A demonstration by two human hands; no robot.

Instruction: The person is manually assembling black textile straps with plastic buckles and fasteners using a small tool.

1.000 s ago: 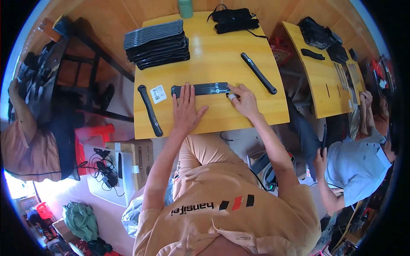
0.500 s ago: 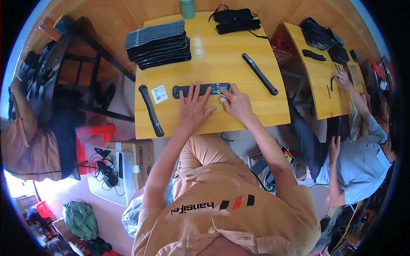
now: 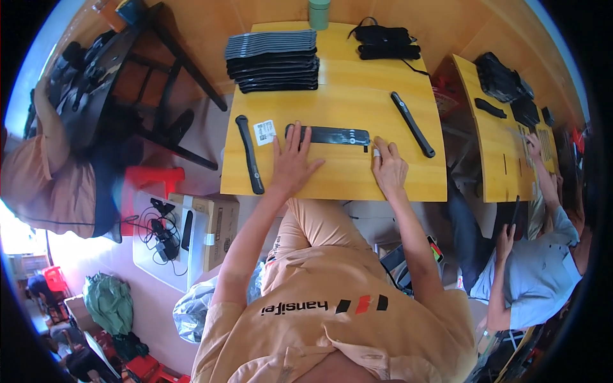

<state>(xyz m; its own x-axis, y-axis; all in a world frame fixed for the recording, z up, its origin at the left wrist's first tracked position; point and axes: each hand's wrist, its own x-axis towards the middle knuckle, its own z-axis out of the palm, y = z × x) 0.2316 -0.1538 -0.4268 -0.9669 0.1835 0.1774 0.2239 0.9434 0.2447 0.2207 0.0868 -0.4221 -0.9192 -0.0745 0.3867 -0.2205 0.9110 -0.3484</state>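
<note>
A flat black strap (image 3: pixel 335 135) with a glossy face and small pale marks lies crosswise on the yellow table. My left hand (image 3: pixel 292 163) rests with fingers spread, its fingertips over the strap's left end. Just beyond the right end is my right hand (image 3: pixel 390 169), a white band around one finger. Its fingers are curled together; what they hold, if anything, is too small to make out. A small black tab (image 3: pixel 366 149) sits below the strap's right end. Two narrow dark straps flank the work: a left one (image 3: pixel 249 154) and a right one (image 3: pixel 412 124).
A white printed label (image 3: pixel 264 132) lies near the left strap. Behind stand a tall stack of black and grey straps (image 3: pixel 272 62), a green bottle (image 3: pixel 318 14) and a black bundle (image 3: pixel 386 43). At right, a person works at another table (image 3: pixel 491 159); another person sits left.
My right hand has come off the strap and moved right, toward the table's front. The left hand stays on the strap's left end. The whole view has shifted.
</note>
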